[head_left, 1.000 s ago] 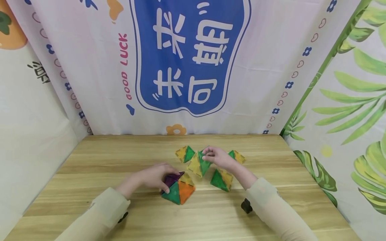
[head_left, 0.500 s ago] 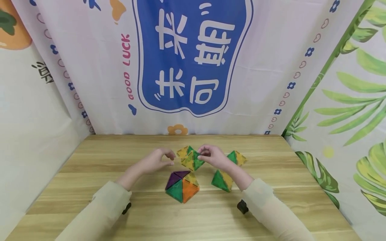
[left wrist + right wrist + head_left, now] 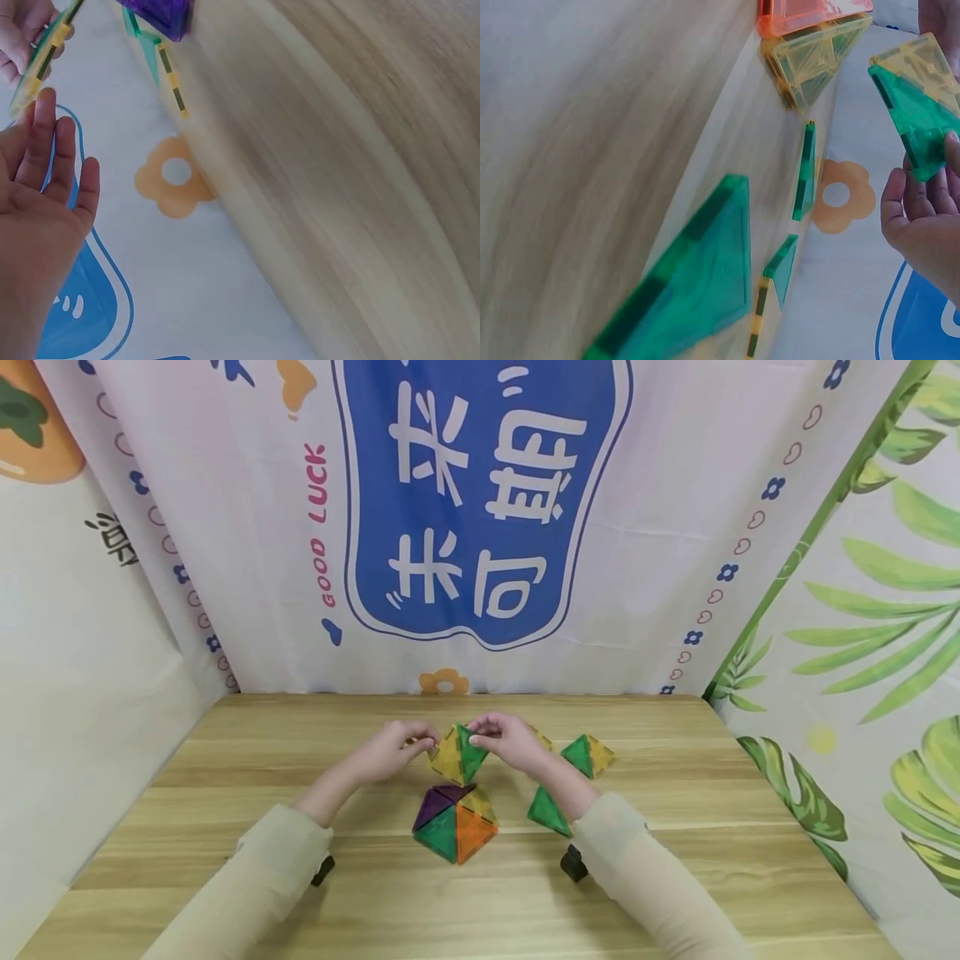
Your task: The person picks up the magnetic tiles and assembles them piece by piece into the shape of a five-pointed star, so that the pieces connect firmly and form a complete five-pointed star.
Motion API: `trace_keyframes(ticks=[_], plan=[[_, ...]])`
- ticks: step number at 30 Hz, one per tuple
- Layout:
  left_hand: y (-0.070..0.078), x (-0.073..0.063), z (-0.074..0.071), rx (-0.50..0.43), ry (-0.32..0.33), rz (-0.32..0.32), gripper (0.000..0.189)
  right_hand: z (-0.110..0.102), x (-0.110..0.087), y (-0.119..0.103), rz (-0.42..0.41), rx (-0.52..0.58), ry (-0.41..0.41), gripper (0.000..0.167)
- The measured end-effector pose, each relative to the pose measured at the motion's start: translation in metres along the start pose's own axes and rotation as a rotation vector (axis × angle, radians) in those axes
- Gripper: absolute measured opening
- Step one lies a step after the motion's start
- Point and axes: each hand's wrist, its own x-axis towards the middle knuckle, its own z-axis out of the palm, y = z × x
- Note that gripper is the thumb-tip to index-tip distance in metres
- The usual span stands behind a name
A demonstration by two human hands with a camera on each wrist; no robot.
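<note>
Since half a second ago, the yellow-green tile pair [image 3: 453, 757] has shifted left, toward the left hand [image 3: 393, 750]. It's now in the air just beyond the tile cluster [image 3: 455, 822] (purple, teal, orange, yellow), which sits on the bench [image 3: 375, 893]. Right hand [image 3: 508, 741]: narrow grip, pinching the pair's green side. Left hand: fingertips at the pair's yellow corner, can't tell if gripping. Green tile [image 3: 548, 811] right of cluster, forearm overlapping in view. Second pair [image 3: 588, 756] farther right and beyond cluster. Yellow tile [image 3: 542, 738] beyond-right of cluster, mostly hidden.
</note>
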Motion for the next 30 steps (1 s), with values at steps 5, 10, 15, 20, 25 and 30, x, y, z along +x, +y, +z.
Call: trace_keyframes(ticks=[5, 10, 15, 20, 25, 30], plan=[[-0.003, 0.000, 0.000, -0.005, -0.025, -0.022, 0.023, 0.005, 0.003, -0.001, 0.033, 0.058, -0.007, 0.020], [-0.006, 0.001, 0.002, 0.005, -0.025, -0.021, 0.022, 0.007, 0.006, 0.002, 0.050, 0.101, -0.075, 0.024], [-0.008, 0.003, 0.006, -0.024, -0.044, -0.044, 0.019, 0.011, 0.011, 0.009, 0.091, 0.156, -0.117, 0.029], [-0.016, 0.005, 0.014, -0.038, -0.074, -0.082, 0.022, 0.016, 0.013, 0.015, 0.150, 0.242, -0.137, 0.032], [-0.024, 0.006, 0.021, -0.058, -0.102, -0.120, 0.023, 0.022, 0.015, 0.023, 0.193, 0.269, -0.153, 0.033], [-0.028, 0.005, 0.025, -0.093, -0.108, -0.138, 0.023, 0.026, 0.015, 0.026, 0.204, 0.290, -0.168, 0.033]])
